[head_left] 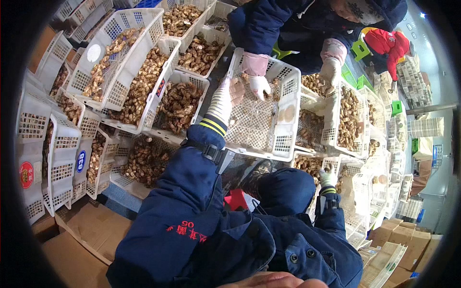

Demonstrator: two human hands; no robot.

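Observation:
My left hand [230, 96], in a white glove with bare fingers, reaches to the left rim of a white plastic crate [283, 132]. Its fingers are stretched over the crate's inner side and hold nothing. The crate's slotted bottom is mostly bare, with a few small brown pieces at its far end. On the right, my right hand [328, 178], in a white and green glove, is at a crate of brown, knobby mushrooms [308, 164]. Its fingers look bent together; what they hold, if anything, is too small to make out.
Opposite, a co-worker's gloved hand [260, 86] reaches into the same crate; the other gloved hand [331, 72] is over mushrooms. Stacked mushroom crates [137, 91] crowd the left. More crates [348, 120] line the right. Cardboard boxes [96, 230] stand at lower left. Someone in red [386, 45] is farther off.

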